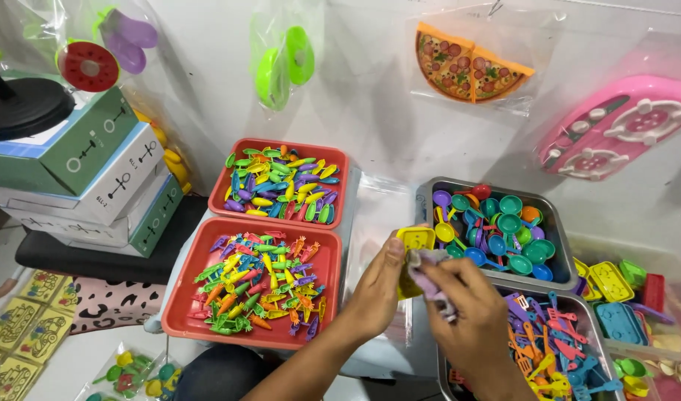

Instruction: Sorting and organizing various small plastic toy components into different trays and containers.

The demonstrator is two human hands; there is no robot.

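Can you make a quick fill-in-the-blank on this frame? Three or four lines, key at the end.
1. The left hand holds a small ____ toy piece.
2. The right hand holds a pale ____ piece.
3. The two trays of toy vegetables on the left are ____.
4. The toy pizza slices hang in a clear ____.

Missing words: yellow; purple; red; bag

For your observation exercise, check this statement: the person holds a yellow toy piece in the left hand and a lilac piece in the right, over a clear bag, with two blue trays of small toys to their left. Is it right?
Not quite. The head view shows the two trays are red, not blue. The rest stands: the left hand holds a yellow toy piece, the right hand holds a lilac piece, both over the clear bag.
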